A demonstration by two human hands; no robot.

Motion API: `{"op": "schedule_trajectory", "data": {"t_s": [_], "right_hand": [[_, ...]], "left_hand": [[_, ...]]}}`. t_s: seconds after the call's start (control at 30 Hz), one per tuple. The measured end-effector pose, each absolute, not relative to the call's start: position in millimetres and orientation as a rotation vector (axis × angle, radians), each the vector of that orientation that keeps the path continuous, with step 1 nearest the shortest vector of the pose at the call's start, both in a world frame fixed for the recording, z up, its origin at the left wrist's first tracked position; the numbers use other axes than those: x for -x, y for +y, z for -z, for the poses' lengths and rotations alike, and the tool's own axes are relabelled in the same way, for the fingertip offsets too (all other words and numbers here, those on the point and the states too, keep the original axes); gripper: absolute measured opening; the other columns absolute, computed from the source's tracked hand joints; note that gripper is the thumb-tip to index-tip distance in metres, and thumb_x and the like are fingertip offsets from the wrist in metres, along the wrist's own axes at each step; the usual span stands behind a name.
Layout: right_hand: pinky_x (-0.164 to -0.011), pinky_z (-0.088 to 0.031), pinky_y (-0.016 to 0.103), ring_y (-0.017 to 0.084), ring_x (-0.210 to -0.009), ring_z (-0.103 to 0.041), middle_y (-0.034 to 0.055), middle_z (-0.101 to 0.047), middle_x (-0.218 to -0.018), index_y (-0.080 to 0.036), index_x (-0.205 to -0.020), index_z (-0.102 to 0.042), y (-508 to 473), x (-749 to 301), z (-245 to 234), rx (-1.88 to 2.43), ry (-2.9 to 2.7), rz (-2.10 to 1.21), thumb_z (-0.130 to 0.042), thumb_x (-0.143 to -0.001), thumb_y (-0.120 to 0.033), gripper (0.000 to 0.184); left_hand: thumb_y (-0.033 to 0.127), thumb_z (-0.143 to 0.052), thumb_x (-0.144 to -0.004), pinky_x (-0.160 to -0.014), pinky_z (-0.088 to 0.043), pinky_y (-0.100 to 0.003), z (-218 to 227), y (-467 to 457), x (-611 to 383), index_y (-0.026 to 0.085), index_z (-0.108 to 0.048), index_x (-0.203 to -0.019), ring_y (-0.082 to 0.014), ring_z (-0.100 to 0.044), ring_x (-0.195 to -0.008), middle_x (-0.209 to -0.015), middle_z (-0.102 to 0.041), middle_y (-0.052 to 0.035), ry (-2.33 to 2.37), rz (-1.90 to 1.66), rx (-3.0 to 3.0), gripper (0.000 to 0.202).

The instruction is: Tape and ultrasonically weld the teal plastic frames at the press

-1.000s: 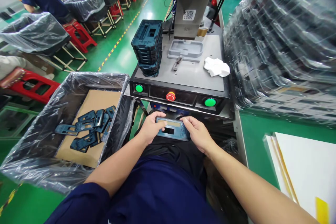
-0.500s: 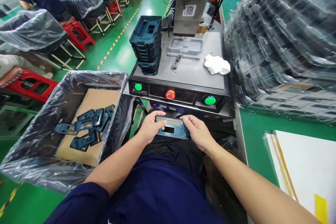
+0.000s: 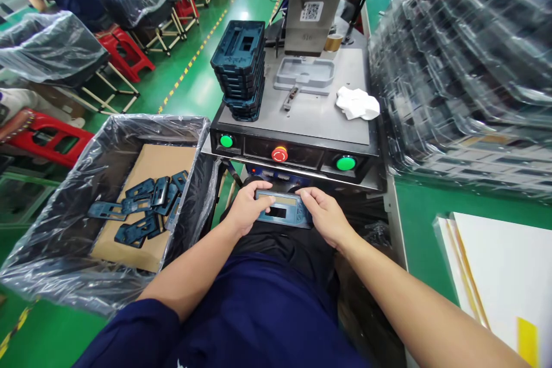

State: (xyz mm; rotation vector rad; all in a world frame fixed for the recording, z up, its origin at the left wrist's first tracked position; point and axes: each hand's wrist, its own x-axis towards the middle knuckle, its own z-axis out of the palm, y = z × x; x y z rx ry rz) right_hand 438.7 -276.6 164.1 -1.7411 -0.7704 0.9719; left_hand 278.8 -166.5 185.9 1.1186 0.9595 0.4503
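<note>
Above my lap, a dark blue-grey plastic housing panel (image 3: pixel 290 210) with rectangular cut-outs is held level between both hands. My left hand (image 3: pixel 249 207) is closed on its left end, thumb lying over the top face. At the opposite end, my right hand (image 3: pixel 324 214) grips the upper right corner between thumb and fingers. The fingers beneath the panel are hidden. Just beyond stands a press machine with a steel top (image 3: pixel 319 118), two green buttons (image 3: pixel 346 163) and a red stop button (image 3: pixel 279 153). A grey fixture (image 3: pixel 304 73) sits on that top under the press head (image 3: pixel 317 11).
Left of the fixture rises a stack of dark plastic housings (image 3: pixel 239 69). A white cloth (image 3: pixel 357 103) lies to its right. A plastic-lined bin (image 3: pixel 47 253) at left holds several loose panels (image 3: pixel 142 195) on cardboard. Wrapped trays (image 3: pixel 457 80) and white sheets (image 3: pixel 509 264) are at right.
The camera view has shifted very slightly. Both hands keep the same hold on the panel, and nothing else has visibly moved on the machine.
</note>
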Motion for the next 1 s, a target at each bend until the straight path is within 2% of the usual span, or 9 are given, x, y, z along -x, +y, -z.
{"op": "schedule_trajectory", "data": {"t_s": [0.37,1.0], "right_hand": [[-0.069,-0.044,0.030,0.018,-0.077,-0.057,0.0045,-0.067,-0.086,-0.019,-0.094,-0.066,-276.0,-438.7,-163.3,1.748,-0.752,-0.985,-0.052,-0.083,-0.056,0.041],[-0.067,-0.046,0.029,0.017,-0.074,-0.057,0.0036,-0.067,-0.084,-0.019,-0.093,-0.066,-276.1,-438.8,-161.8,1.724,-0.698,-1.029,-0.054,-0.082,-0.057,0.042]], "left_hand": [[0.021,-0.071,-0.065,-0.054,-0.040,-0.020,-183.9,-165.5,-278.4,0.015,-0.060,-0.104,-0.0057,-0.052,-0.053,-0.067,-0.057,0.0054,0.925,-0.442,-1.091,0.041],[0.017,-0.068,-0.059,-0.056,-0.040,-0.021,-188.2,-165.7,-278.5,0.014,-0.061,-0.103,-0.0067,-0.053,-0.053,-0.068,-0.060,0.0040,0.928,-0.424,-1.047,0.045]]}}
